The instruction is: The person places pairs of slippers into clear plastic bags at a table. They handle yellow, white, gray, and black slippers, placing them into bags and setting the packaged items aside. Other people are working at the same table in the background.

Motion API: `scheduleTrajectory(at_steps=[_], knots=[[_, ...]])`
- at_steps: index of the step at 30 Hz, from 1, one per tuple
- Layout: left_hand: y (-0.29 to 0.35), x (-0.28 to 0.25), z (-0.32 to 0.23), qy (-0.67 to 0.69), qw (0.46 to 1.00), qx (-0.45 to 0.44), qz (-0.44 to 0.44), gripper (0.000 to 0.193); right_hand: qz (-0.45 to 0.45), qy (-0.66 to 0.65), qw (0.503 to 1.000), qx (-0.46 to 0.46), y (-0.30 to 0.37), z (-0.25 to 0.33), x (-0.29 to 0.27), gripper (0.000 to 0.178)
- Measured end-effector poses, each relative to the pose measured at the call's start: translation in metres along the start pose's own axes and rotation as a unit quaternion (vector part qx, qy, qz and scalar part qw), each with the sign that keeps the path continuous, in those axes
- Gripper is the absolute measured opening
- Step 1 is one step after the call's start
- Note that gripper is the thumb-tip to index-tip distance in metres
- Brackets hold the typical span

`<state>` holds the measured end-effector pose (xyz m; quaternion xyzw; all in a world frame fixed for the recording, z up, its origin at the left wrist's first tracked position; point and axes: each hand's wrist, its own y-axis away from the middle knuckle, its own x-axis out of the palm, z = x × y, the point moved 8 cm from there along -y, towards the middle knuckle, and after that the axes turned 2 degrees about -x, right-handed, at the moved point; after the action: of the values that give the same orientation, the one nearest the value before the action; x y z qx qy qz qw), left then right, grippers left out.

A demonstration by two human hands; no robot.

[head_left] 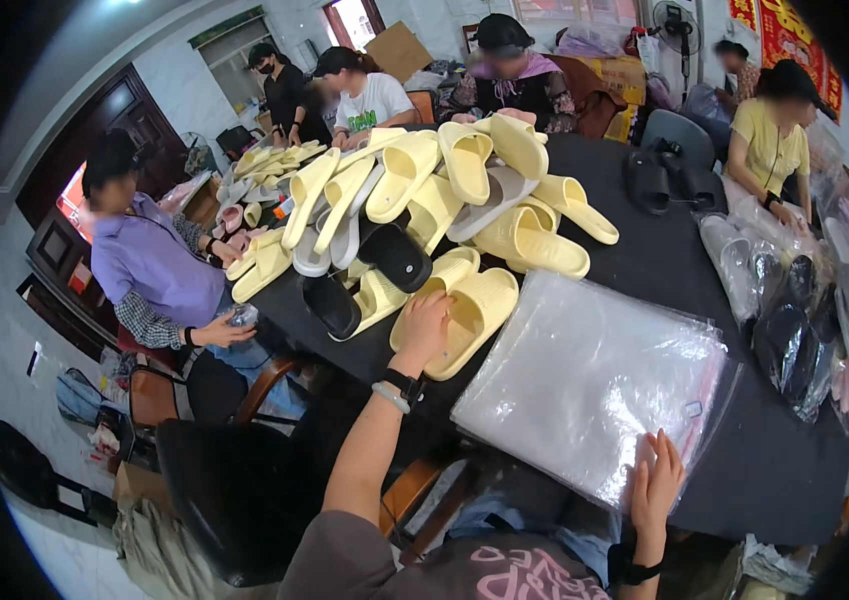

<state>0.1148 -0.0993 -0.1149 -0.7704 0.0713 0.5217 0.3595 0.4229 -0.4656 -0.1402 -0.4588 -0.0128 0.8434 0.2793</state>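
Observation:
My left hand grips a pair of pale yellow slide slippers near the table's front edge, its fingers curled over the inner side where the two meet. Just to the right lies a flat stack of clear plastic bags. Resting on the front right corner of that stack is my right hand, fingers spread out and nothing held in them. A heap of slippers, mostly yellow with a few grey ones, rises beyond my left hand. Next to the pair, black slippers lean among the yellow ones.
A dark cloth covers the table. Bagged slippers pile up at the right edge, and a black pair stands farther back. Several people work around the table. At my left are a person in purple and a black chair.

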Motion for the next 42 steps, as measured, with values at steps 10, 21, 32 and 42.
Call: scheduleTrajectory(at_steps=[10, 21, 32, 42], knots=[[0.017, -0.034, -0.023, -0.012, 1.0, 0.01, -0.014, 0.038, 0.002, -0.013, 1.0, 0.006, -0.001, 0.006, -0.003, 0.05], [0.024, 0.006, -0.035, -0.125, 0.984, -0.046, 0.122, 0.073, -0.002, 0.006, 1.0, -0.019, -0.004, 0.009, -0.005, 0.051], [0.014, 0.015, -0.023, -0.119, 0.979, -0.075, 0.148, 0.076, -0.001, 0.017, 1.0, -0.005, -0.003, 0.008, -0.004, 0.053], [0.003, 0.009, 0.019, -0.14, 0.967, -0.112, 0.183, 0.076, -0.008, 0.009, 1.0, -0.018, -0.002, 0.007, -0.005, 0.053]])
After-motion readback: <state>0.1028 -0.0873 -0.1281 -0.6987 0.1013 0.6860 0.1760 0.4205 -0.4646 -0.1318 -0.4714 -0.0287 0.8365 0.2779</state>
